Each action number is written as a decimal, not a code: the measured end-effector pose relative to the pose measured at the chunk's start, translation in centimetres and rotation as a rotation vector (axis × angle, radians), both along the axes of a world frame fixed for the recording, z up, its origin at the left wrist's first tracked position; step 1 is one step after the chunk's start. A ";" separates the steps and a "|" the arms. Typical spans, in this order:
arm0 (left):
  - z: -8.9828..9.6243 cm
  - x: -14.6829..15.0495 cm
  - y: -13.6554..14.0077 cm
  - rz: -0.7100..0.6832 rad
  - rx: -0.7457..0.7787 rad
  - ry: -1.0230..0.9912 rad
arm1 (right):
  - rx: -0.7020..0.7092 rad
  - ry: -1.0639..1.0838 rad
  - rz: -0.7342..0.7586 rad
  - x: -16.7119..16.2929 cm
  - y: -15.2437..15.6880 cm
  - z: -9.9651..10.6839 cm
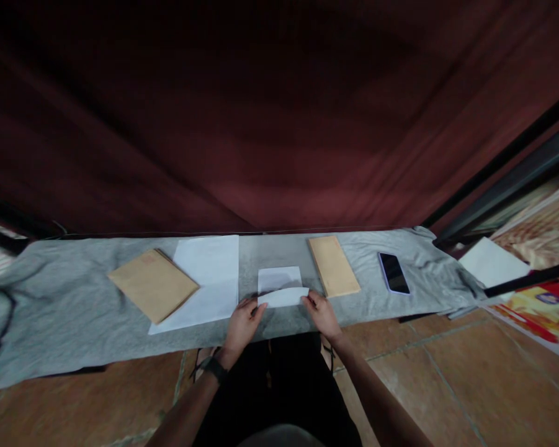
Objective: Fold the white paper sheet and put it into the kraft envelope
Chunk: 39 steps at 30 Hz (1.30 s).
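A white sheet of paper [280,277] lies in front of me on the grey cloth, its near part folded up into a raised flap [283,297]. My left hand [243,321] pinches the flap's left end between thumb and fingers. At the right end, my right hand [322,312] grips the same paper with thumb and fingertips. The flap bows slightly upward between the two hands. Just beyond my right hand rests a narrow stack of brown envelopes [334,266]. To the left of my left hand are larger white sheets [216,273], partly covered by brown envelopes [153,284].
A grey cloth [74,298] covers the long narrow table. A phone [394,273] lies at the right. Behind the table hangs a dark red curtain [279,155]. Beyond the right end are a white card [493,266], a metal frame and a colourful printed box [540,310].
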<state>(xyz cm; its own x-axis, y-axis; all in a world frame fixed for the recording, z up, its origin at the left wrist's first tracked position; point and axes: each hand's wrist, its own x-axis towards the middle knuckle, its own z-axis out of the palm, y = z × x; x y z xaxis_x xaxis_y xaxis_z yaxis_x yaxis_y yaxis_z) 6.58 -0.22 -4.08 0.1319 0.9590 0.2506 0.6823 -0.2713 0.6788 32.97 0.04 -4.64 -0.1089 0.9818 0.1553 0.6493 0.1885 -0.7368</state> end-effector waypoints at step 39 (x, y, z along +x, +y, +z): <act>2.2 4.0 5.1 0.379 -0.365 0.512 | -0.206 -0.716 -0.297 -4.8 5.0 2.7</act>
<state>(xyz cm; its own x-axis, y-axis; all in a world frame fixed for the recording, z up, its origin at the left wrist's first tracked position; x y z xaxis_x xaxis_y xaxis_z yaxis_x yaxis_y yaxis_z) 10.62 4.86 -1.93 -0.2100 0.9729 -0.0972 0.9404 0.2282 0.2520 28.21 5.01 -1.98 0.1569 0.9867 -0.0413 0.9792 -0.1609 -0.1237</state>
